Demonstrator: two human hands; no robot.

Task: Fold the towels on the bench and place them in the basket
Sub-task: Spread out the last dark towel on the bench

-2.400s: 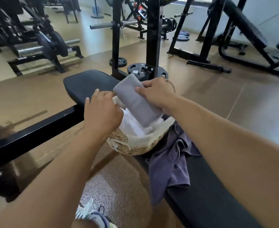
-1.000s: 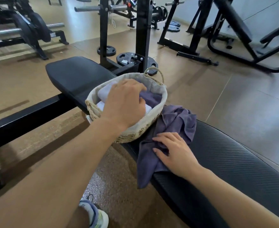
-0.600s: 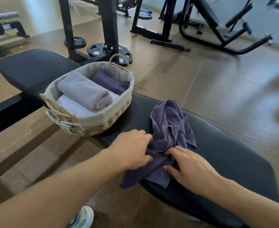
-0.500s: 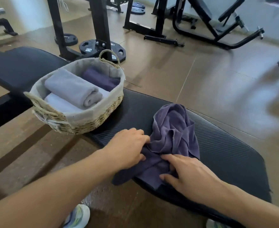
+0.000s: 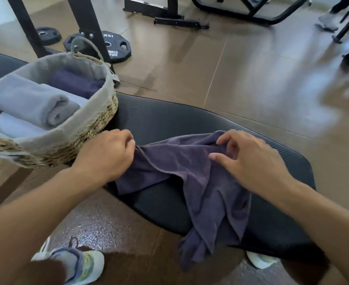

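Both hands spread the purple towel across the worktop — left hand pinches one corner, right hand curls onto the far edge — flattening it for folding beside the basket.

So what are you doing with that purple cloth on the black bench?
A person is folding towels at a gym. Both hands are on a purple towel that lies rumpled on the black bench, one end hanging over its near edge. The left hand grips one top corner and the right hand pinches the other, stretching the top edge out. Beside it on the bench sits a woven basket, which already holds a rolled grey towel, a white one and a dark purple one.
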